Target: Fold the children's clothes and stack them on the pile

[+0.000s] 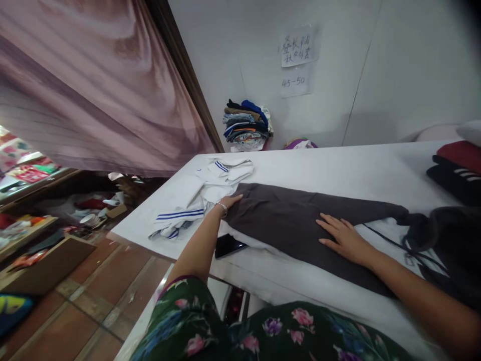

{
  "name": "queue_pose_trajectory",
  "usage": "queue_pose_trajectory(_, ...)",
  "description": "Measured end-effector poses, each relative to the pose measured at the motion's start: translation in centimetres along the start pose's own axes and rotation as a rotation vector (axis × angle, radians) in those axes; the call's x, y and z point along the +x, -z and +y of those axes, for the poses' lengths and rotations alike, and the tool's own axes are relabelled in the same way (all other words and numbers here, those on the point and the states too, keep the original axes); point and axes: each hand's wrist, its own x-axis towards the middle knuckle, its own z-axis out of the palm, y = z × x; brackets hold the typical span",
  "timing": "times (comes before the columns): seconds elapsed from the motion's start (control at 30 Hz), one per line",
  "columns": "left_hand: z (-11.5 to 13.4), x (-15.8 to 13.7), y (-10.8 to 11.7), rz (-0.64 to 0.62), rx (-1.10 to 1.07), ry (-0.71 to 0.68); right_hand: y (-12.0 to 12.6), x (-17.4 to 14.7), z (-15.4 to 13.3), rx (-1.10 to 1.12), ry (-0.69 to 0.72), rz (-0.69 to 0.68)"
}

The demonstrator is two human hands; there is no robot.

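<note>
Dark grey trousers (278, 210) lie spread across the white table, waist end to the left and legs splitting toward the right. My left hand (228, 201), with a bracelet at the wrist, rests on the waist end with its visible fingers stretched over the cloth. Farther right, my right hand (341, 235) lies flat on the trousers, fingers spread, where the legs part. A black phone (228, 245) lies by the near edge, close to the waist end. Just beyond my left hand is a crumpled white garment with blue stripes (180, 215).
The white table (285, 165) meets a pale wall carrying handwritten paper notes (298, 47). Folded clothes (248, 125) are stacked at the back. Dark clothing (456, 245) with cords covers the right end. A pink curtain (112, 75) hangs left, above boxes (52, 260) on the tiled floor.
</note>
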Motion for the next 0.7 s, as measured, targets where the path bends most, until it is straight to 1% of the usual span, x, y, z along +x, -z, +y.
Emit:
queue_pose_trajectory(0.07,0.1,-0.7,0.3,-0.015,-0.045,-0.033,-0.9,-0.4,0.3,-0.014,0.001,-0.015)
queue_pose_trajectory(0.1,0.2,-0.9,0.5,0.001,-0.056,-0.061,-1.2,-0.5,0.4,-0.021,-0.002,-0.010)
queue_pose_trajectory(0.2,0.4,-1.3,0.7,0.136,-0.045,-0.182,-1.4,-0.6,0.6,-0.033,-0.005,0.002)
queue_pose_trajectory(0.23,0.4,-1.3,0.7,0.176,-0.028,-0.201,-1.4,-0.6,0.6,-0.033,-0.002,0.007)
queue_pose_trajectory(0.3,0.3,-1.0,0.4,0.192,0.008,-0.176,-1.4,-0.7,0.4,-0.030,0.004,0.018)
queue_pose_trajectory(0.4,-0.3,-0.6,-0.4,0.139,0.032,-0.095,-1.5,-0.7,0.2,-0.020,0.009,0.040)
queue_pose_trajectory(0.5,-1.0,-0.2,-1.2,0.114,0.033,-0.070,-1.5,-0.7,0.1,-0.009,0.018,0.045)
queue_pose_trajectory(0.6,-1.4,-0.3,-1.0,0.127,0.061,-0.060,-1.3,-0.8,-0.2,-0.004,-0.002,0.055)
queue_pose_trajectory(0.7,-0.9,-1.0,-0.5,0.178,0.104,-0.072,-0.8,-1.5,-1.2,-0.025,-0.052,0.101)
